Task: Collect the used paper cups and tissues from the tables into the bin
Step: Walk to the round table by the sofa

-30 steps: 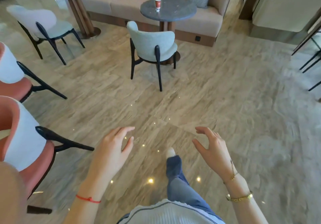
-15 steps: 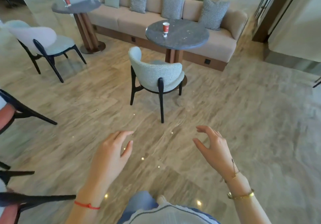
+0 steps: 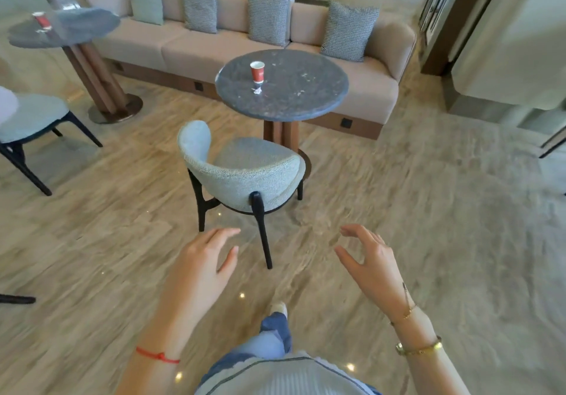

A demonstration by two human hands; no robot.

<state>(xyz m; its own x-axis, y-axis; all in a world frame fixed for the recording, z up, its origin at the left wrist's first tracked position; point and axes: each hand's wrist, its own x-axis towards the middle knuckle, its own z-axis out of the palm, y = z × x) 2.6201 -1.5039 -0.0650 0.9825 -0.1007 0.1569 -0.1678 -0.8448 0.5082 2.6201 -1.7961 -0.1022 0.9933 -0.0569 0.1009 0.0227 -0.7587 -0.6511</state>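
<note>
A red paper cup (image 3: 257,71) stands upright on the round dark stone table (image 3: 306,94) ahead, with a small crumpled white tissue (image 3: 256,90) just in front of it. A second red cup (image 3: 42,20) stands on another round table (image 3: 76,25) at the far left. My left hand (image 3: 205,266) and my right hand (image 3: 367,263) hover low over the floor, both empty with fingers spread, well short of the tables. No bin is in view.
A pale blue chair (image 3: 245,174) with black legs stands between me and the near table. A beige sofa (image 3: 214,45) with cushions runs behind both tables. Another chair (image 3: 27,125) is at the left. Open wooden floor lies to the right.
I have walked forward: the table with the cup and the chair are much nearer and larger. The pink chairs at the left have dropped out of view. Both hands stay empty.
</note>
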